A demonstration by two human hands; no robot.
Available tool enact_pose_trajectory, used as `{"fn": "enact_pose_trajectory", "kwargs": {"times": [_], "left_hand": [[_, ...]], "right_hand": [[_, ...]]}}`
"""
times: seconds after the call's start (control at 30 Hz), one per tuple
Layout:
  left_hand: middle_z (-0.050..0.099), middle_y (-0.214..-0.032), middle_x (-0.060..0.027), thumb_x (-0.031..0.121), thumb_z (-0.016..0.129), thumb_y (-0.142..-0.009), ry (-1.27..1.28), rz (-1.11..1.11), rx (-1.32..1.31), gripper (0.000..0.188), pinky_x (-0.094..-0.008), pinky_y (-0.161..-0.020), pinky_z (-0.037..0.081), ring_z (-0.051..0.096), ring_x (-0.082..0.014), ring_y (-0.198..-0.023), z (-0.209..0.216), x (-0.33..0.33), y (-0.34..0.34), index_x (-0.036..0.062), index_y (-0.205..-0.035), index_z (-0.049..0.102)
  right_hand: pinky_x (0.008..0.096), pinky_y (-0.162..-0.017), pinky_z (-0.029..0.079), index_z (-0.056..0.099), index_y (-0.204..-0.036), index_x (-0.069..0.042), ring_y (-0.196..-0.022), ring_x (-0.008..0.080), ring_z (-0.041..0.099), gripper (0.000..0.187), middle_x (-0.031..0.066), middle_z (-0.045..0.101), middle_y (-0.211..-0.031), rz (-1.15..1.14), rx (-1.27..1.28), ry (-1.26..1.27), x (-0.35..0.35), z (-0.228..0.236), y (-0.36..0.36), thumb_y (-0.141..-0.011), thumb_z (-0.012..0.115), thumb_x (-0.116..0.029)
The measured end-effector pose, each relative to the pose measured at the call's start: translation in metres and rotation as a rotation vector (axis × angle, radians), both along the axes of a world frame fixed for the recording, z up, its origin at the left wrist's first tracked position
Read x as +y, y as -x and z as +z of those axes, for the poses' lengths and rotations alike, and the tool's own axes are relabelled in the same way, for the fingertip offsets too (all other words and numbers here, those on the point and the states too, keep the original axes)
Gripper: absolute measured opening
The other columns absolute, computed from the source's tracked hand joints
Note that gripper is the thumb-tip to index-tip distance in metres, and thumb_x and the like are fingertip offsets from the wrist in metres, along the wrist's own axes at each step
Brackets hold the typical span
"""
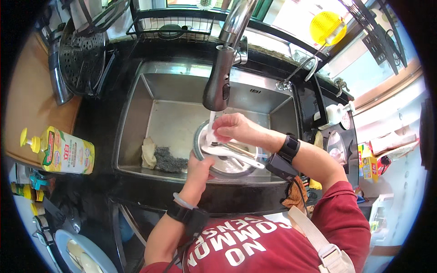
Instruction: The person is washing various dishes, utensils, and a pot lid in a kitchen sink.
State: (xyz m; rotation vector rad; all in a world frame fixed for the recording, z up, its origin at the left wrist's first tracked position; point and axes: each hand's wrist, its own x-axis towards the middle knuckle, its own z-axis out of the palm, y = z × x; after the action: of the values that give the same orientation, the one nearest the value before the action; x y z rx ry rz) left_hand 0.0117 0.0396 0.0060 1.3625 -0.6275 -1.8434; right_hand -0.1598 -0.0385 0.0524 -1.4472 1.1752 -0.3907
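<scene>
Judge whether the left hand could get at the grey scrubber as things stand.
Probably yes: the scrubber lies close beside the left hand, nothing visible between, though that hand would likely have to release the bowl.

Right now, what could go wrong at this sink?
The white utensil, its handle jutting over the rim of the bowl, might slip out if the left hand tilts it. Running water beside the right hand could splash, perhaps wetting the black box at the right wrist.
</scene>
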Motion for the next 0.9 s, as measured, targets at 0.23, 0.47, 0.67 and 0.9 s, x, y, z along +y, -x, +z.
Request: {"fn": "enact_pose_trajectory", "kwargs": {"times": [0.23, 0.47, 0.67, 0.9], "left_hand": [[0.052, -0.115, -0.0157, 0.003, 0.056, -0.068, 0.238, 0.215, -0.176, 0.068, -0.0315, -0.085, 0.045, 0.055, -0.0233, -0.1, -0.017, 0.002, 0.0, -0.0014, -0.132, 0.034], [0.049, -0.117, -0.0151, 0.005, 0.056, -0.067, 0.157, 0.301, -0.145, 0.071, -0.0308, -0.082, 0.043, 0.052, -0.0233, -0.1, -0.032, -0.002, -0.001, 0.0001, -0.133, 0.03], [0.049, -0.111, -0.0121, 0.003, 0.055, -0.068, 0.027, 0.355, 0.018, 0.071, -0.0278, -0.058, 0.048, 0.054, -0.0173, -0.088, -0.032, -0.008, -0.006, 0.0077, -0.133, 0.028], [0.049, -0.113, -0.0079, 0.001, 0.052, -0.069, 0.19, 0.642, 0.03, 0.063, -0.0327, -0.069, 0.051, 0.054, -0.0189, -0.095, -0.049, -0.013, -0.002, 0.0125, -0.127, 0.031]], "right_hand": [[0.0423, -0.081, 0.049, 0.028, -0.134, 0.002, -0.095, 0.0344, 0.061, 0.081, 0.0236, 0.063, -0.096, 0.357, 0.694, 0.615, 0.022, -0.037, -0.012, -0.071, 0.069, -0.028], [0.0439, -0.067, 0.049, 0.052, -0.098, 0.003, -0.078, 0.0375, 0.063, 0.034, 0.0221, 0.063, -0.079, 0.422, 0.78, 0.422, -0.016, -0.041, -0.012, -0.076, 0.064, -0.019], [0.0366, -0.072, 0.049, 0.059, -0.107, 0.0, -0.081, 0.0256, 0.064, 0.036, 0.0171, 0.065, -0.088, 0.361, 0.465, 0.211, -0.019, -0.015, -0.021, -0.081, 0.058, -0.025], [0.0308, -0.074, 0.048, 0.059, -0.11, -0.001, -0.085, 0.0168, 0.061, 0.033, 0.012, 0.065, -0.092, 0.087, 0.3, 0.364, -0.021, -0.015, -0.032, -0.081, 0.057, -0.016]]}}
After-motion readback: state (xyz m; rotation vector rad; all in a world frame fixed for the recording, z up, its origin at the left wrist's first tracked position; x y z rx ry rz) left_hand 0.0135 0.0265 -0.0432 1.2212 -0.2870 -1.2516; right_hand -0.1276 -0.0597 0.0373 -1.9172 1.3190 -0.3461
